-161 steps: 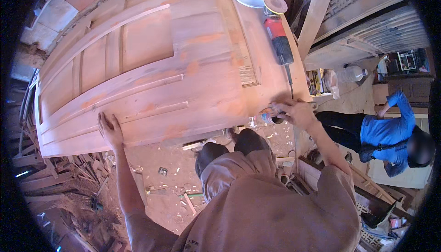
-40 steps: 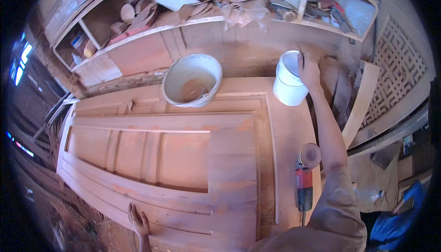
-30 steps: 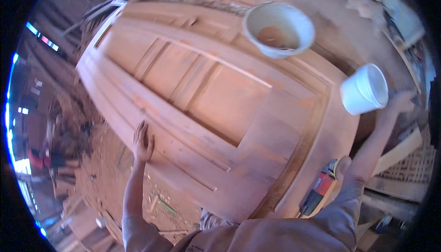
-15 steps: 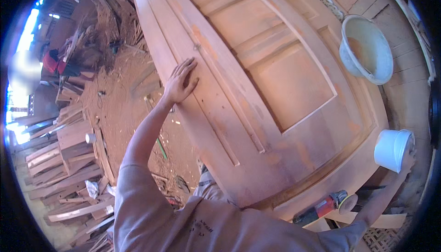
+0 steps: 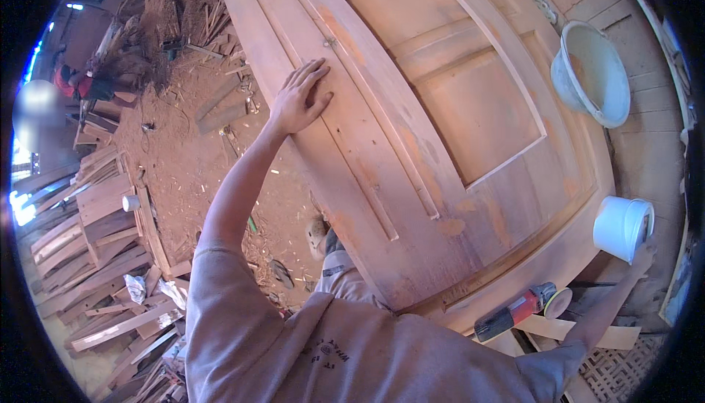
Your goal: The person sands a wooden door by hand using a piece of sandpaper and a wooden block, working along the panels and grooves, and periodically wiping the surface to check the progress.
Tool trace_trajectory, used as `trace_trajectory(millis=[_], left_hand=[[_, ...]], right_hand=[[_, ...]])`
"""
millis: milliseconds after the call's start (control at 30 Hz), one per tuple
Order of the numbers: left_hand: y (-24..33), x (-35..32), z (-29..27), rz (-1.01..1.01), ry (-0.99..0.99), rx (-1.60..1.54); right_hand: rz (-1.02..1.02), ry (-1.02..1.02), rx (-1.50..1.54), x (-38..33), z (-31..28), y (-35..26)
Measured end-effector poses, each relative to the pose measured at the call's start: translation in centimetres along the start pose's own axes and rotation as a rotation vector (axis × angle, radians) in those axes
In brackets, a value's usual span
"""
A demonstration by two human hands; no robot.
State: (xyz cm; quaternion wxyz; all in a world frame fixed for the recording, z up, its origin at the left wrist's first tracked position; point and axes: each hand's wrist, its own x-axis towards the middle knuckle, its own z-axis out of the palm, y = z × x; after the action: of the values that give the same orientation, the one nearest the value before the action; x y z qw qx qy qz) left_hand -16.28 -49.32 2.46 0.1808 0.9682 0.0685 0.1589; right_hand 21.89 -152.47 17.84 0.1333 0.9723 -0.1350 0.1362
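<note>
The right hand is at the rim of a round white plastic bucket; its fingers are partly hidden, so whether this grip is closed cannot be told. The left hand lies palm down, its grip open, on a reddish-brown panelled wooden door, whose far end is cut off above. Left of the door's edge, brown, shaving-strewn floor gives open room; toward the right, the bucket, a red-and-black disc grinder and a round grey basin crowd the margin.
</note>
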Motion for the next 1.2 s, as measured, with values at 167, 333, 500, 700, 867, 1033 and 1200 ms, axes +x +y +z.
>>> trace_trajectory(millis=[167, 333, 500, 700, 867, 1033, 1200], left_hand=[[-0.4, -0.5, -1.3, -0.002, 0.022, 0.014], [-1.5, -0.5, 0.8, 0.037, 0.091, -0.025], [-2.1, 0.7, 2.5, 0.101, 0.149, -0.02], [-4.2, -0.3, 2.2, 0.136, 0.141, -0.032], [-3.8, -0.6, 2.4, 0.163, 0.166, -0.048], [-4.6, -5.4, 0.4, 0.315, 0.275, -0.413], [-2.9, -22.7, -7.9, 0.276, 0.193, -0.492]], right_hand=[[-0.126, 0.246, 0.378, -14.4, -11.1, -11.7], [-0.131, 0.144, 0.712, -31.8, -20.8, -17.0], [-0.1, -0.066, 0.789, -49.3, -21.7, -22.7], [-0.099, -0.526, 0.983, -68.3, -22.4, -30.6], [0.107, -0.541, 0.987, -77.7, -25.3, -28.9], [0.099, -0.479, 0.913, -88.7, -25.7, -30.7], [0.288, -0.609, 0.988, -108.6, -19.1, -32.9]])
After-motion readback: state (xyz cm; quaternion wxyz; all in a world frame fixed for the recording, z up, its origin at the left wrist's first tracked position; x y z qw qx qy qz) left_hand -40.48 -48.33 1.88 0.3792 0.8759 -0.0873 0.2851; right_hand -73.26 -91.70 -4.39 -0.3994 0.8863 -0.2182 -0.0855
